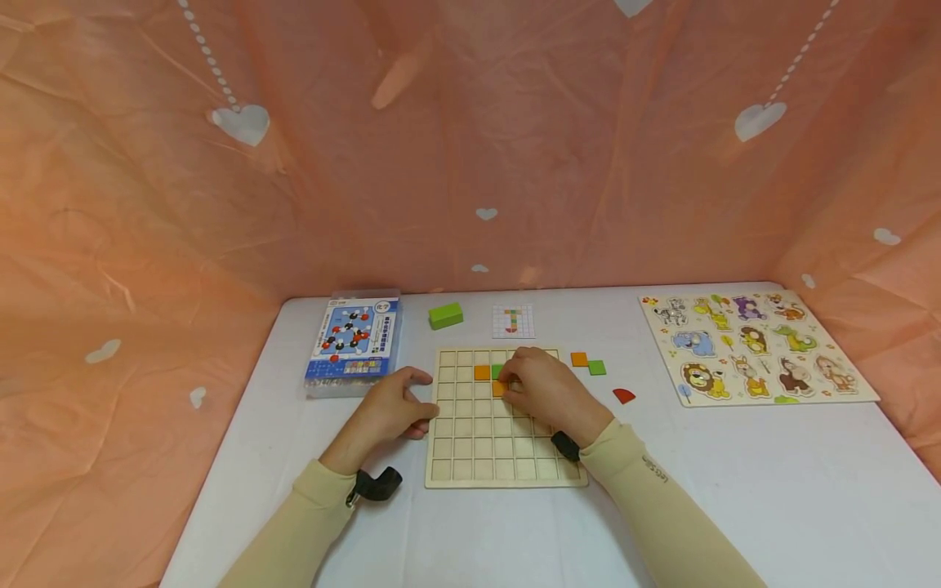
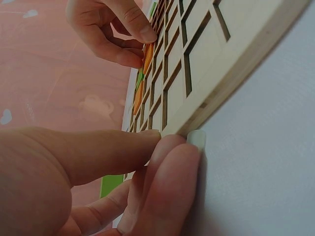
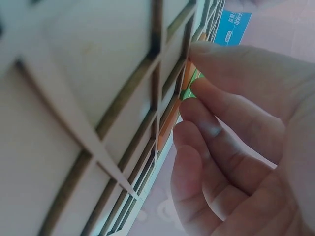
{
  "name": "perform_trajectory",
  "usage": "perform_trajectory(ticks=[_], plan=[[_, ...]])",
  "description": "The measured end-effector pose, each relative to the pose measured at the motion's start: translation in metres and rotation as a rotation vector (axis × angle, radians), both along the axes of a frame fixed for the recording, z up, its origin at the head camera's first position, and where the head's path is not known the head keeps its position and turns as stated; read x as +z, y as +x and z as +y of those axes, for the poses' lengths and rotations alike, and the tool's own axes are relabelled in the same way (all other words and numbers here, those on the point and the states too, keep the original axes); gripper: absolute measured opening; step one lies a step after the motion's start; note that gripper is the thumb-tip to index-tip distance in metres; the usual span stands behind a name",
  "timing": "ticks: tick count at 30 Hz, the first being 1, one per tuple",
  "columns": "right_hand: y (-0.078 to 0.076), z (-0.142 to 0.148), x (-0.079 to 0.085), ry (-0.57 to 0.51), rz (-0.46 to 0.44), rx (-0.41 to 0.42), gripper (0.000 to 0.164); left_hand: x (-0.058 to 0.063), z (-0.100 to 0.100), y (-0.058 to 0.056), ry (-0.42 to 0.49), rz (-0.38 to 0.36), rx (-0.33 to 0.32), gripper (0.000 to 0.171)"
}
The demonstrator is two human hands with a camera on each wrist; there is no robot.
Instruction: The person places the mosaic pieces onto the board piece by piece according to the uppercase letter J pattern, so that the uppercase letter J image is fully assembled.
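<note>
We could not see the squares of the board [image 1: 507,483] beneath the right hand [image 1: 551,385], which also hid part of the green tile [image 1: 496,371] at its fingertips. Beyond that hand, the card [image 1: 514,322] bore markings too small for us to make out fully. In the right wrist view, we saw the board blurred left of the hand; in the left wrist view, the picture's edge cut off the left hand [image 1: 390,408].

Light is soft — the right-wrist view blurs at upper left.

heart-print drapes [image 1: 515,163] show a curtained booth [image 1: 132,253]
</note>
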State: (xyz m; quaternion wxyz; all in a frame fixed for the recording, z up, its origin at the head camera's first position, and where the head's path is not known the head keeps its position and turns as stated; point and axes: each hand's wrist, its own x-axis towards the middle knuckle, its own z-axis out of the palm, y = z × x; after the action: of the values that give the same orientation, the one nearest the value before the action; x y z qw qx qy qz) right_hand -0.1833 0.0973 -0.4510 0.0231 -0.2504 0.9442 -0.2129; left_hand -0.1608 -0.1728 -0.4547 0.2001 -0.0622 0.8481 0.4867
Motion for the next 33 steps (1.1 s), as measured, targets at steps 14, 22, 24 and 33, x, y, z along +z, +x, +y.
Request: perform_trajectory(ticks=[14,22,24,33], plan=[[0.002,0.0,0.003,-0.009,-0.011,-0.014,0.011,0.001,0.0,0.0,0.007,0.003,-0.008,0.052],[0.001,0.014,0.009,-0.062,-0.039,-0.035,0.013,0.001,0.001,0.0,0.005,0.012,0.0,0.052],[0.001,0.024,0.01,-0.08,-0.053,-0.078,0.015,0.0,0.002,0.0,0.013,0.009,-0.002,0.052],[0.003,0.082,0.013,-0.122,-0.101,-0.26,0.024,0.0,0.002,0.002,-0.006,0.004,0.006,0.051]])
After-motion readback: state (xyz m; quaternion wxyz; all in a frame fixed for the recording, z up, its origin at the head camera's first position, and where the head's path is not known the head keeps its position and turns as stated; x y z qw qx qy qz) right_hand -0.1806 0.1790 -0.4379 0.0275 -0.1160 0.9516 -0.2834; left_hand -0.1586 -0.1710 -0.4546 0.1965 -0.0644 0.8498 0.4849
